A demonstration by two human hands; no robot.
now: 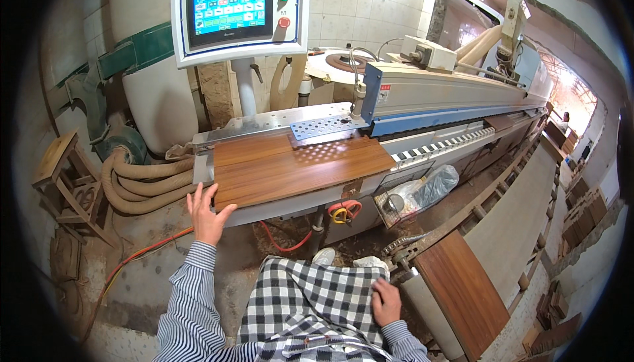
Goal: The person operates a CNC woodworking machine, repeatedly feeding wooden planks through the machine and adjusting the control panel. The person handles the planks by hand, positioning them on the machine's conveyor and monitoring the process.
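Note:
A brown wood-grain board (290, 170) lies flat on the machine's infeed table, its far edge below a blue perforated guard plate (323, 127). By the board's near left corner is my left hand (209, 217), fingers spread and thumb against the edge; it grips nothing. My right hand (386, 302) hangs low beside the black-and-white checked apron (297, 296). Its fingers curl loosely downward and their tips are hidden, so its grip does not show. Right of that hand, a second wood-grain board (462, 289) rests on a pale stack.
A control panel (241, 15) with a lit screen stands beyond the board. The long edge-banding machine (456, 91) runs away to the right, with a roller conveyor (502, 197) alongside. Ribbed hoses (145, 183) and a wooden stool (66, 177) are left. Red-handled scissors (346, 211) hang under the table.

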